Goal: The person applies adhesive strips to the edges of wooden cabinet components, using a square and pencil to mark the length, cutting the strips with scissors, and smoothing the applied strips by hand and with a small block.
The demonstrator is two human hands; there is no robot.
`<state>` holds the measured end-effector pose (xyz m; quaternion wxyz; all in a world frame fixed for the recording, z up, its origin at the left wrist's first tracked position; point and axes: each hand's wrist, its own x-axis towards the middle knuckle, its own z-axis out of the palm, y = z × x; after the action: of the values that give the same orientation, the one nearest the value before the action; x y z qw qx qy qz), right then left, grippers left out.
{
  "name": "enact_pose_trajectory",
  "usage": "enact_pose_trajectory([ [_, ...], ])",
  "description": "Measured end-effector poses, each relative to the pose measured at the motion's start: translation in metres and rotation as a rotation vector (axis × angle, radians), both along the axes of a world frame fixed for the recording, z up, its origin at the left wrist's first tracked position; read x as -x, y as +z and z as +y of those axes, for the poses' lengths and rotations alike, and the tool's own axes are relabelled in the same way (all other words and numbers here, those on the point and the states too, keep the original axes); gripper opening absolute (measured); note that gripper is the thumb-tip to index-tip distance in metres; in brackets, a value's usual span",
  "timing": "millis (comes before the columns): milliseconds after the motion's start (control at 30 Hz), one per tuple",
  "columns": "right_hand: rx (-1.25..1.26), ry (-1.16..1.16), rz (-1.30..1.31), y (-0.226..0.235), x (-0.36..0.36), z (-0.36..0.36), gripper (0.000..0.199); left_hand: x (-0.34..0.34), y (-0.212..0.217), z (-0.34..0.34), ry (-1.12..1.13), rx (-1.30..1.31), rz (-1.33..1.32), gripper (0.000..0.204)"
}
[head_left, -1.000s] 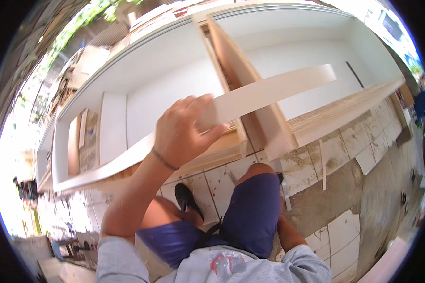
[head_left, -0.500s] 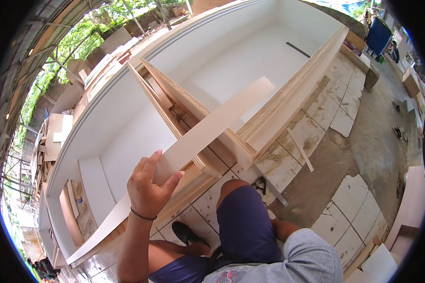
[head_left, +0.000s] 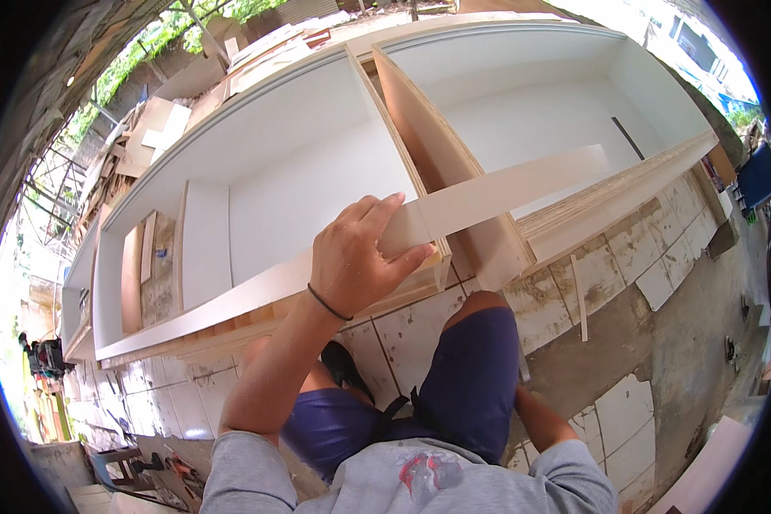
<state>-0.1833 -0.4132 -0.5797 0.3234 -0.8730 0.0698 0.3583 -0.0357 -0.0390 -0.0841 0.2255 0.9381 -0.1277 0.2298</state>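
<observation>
A long, pale wooden strip [head_left: 510, 184] lies along the near edge of a big plywood cabinet frame [head_left: 150, 338], its right end reaching over the inner dividers. My left hand [head_left: 360, 248] is closed on it near a thin cross line, fingers over the top face and thumb at the near edge. Beside the fingers stands a plywood divider [head_left: 385, 111], with a second divider [head_left: 454, 163] to its right. My right forearm [head_left: 544, 418] goes down behind my right knee, which hides the hand.
White panels [head_left: 308, 206] back the cabinet's compartments. Cracked tiles [head_left: 591, 274] and a loose thin wood strip [head_left: 581, 295] lie on the floor to the right. Wood offcuts [head_left: 150, 137] are piled beyond the cabinet. A stool [head_left: 120, 467] stands at lower left.
The view has turned, so the cabinet now runs more level across the picture. My left hand keeps its hold on the strip near the same cross line.
</observation>
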Motion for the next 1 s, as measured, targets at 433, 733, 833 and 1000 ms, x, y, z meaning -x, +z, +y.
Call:
enact_pose_trajectory([
  [433,-0.509,-0.451,-0.359,0.335,0.024,-0.040,0.068,0.015,-0.003,-0.006,-0.046,0.104,0.016,0.054],
  [733,-1.238,-0.022,-0.187,0.405,-0.018,0.085,0.071,0.027,0.004,-0.009,0.007,0.079,-0.039,0.051],
  [833,-1.178,0.067,0.059,0.410,-0.027,0.093,0.073,0.033,0.011,-0.005,-0.014,0.041,-0.119,0.050],
  [1000,-1.037,0.038,-0.146,0.419,-0.033,0.101,0.065,0.045,0.026,-0.009,-0.042,0.059,-0.090,0.053],
])
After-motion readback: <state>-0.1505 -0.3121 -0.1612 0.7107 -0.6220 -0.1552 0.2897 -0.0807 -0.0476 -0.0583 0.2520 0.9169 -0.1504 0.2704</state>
